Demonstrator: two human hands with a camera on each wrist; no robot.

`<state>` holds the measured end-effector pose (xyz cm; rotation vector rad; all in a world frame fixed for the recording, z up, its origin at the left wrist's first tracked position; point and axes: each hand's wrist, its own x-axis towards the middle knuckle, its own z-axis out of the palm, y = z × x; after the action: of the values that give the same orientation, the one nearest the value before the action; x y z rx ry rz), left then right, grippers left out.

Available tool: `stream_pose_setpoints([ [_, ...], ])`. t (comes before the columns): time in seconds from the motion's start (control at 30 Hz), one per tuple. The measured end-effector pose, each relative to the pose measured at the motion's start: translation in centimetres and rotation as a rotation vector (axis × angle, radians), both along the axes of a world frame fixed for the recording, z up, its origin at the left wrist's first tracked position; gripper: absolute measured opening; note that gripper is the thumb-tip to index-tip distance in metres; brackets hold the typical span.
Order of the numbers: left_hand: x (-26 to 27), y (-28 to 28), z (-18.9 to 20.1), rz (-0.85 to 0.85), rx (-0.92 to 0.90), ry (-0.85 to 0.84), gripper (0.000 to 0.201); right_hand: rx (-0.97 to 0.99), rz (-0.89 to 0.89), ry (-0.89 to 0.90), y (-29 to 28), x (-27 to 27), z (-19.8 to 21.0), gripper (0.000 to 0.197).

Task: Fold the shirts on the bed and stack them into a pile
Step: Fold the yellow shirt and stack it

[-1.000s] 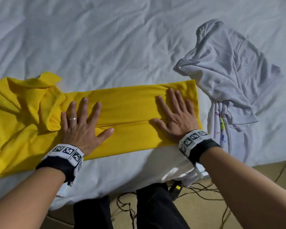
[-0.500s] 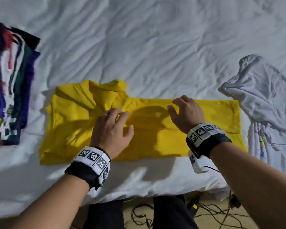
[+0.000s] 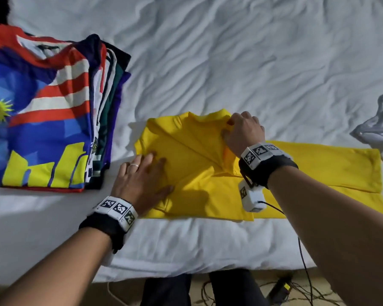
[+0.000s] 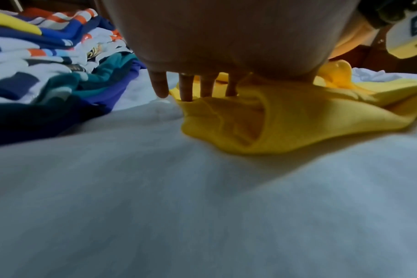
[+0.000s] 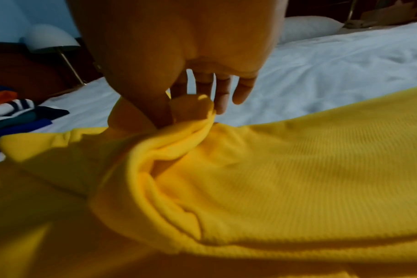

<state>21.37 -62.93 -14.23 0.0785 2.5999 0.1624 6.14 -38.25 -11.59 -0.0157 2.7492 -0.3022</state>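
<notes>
A yellow shirt [image 3: 318,168] lies lengthwise near the bed's front edge, folded into a long strip, with its sleeve end bunched at the left. My left hand [image 3: 146,173] presses flat on that sleeve end [image 4: 286,120], fingers spread. My right hand [image 3: 241,129] pinches a fold of the yellow shirt [image 5: 193,122] near the collar, thumb against fingers. A pile of folded shirts [image 3: 44,120] sits at the left, a red, white and blue patterned one on top. A crumpled white shirt [image 3: 380,131] lies at the right edge.
The white rumpled bed sheet [image 3: 230,62] stretches far behind the shirts. Cables [image 3: 296,290] lie on the floor below the bed's front edge, beside my dark trouser legs. A lamp [image 5: 50,39] and a pillow [image 5: 310,26] show in the right wrist view.
Both hands have left the flat middle of the yellow shirt and moved left to its sleeve end. The right hand went from pressing flat to pinching cloth. The pile came into view.
</notes>
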Motion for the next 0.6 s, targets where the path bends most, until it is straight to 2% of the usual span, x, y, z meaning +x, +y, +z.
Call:
stream_pose_setpoints([
  [0.13, -0.2, 0.1, 0.0, 0.047, 0.027, -0.02, 0.08, -0.165, 0.106, 0.198, -0.6, 1.7, 2.0, 0.025],
  [0.23, -0.3, -0.3, 0.7, 0.106, 0.164, 0.156, 0.067, -0.432, 0.247, 0.305, -1.3, 4.6, 3.6, 0.021],
  [0.3, -0.4, -0.9, 1.1, 0.168, 0.21, 0.305, 0.054, -0.505, 0.413, 0.376, -2.0, 7.8, 3.9, 0.018],
  [0.37, -0.6, -1.5, 1.9, 0.337, 0.271, 0.381, 0.04, -0.5, 0.647, 0.309, -2.3, 11.6, 2.8, 0.017],
  [0.43, -0.1, -1.7, 2.2, 0.485, 0.333, 0.342, 0.028, -0.409, 0.838, 0.166, -1.4, 15.1, 1.1, 0.023],
  [0.47, 0.5, -1.5, 2.3, 0.488, 0.355, 0.298, 0.021, -0.37, 0.864, 0.108, -0.8, 16.4, 0.3, 0.023],
  [0.53, 2.3, -0.9, 2.2, 0.418, 0.356, 0.222, 0.015, -0.357, 0.802, 0.062, 0.1, 18.0, -0.6, 0.015],
  [0.6, 3.8, -0.2, 2.2, 0.372, 0.309, 0.186, 0.023, -0.406, 0.665, 0.06, 0.3, 18.7, -0.8, 0.014],
])
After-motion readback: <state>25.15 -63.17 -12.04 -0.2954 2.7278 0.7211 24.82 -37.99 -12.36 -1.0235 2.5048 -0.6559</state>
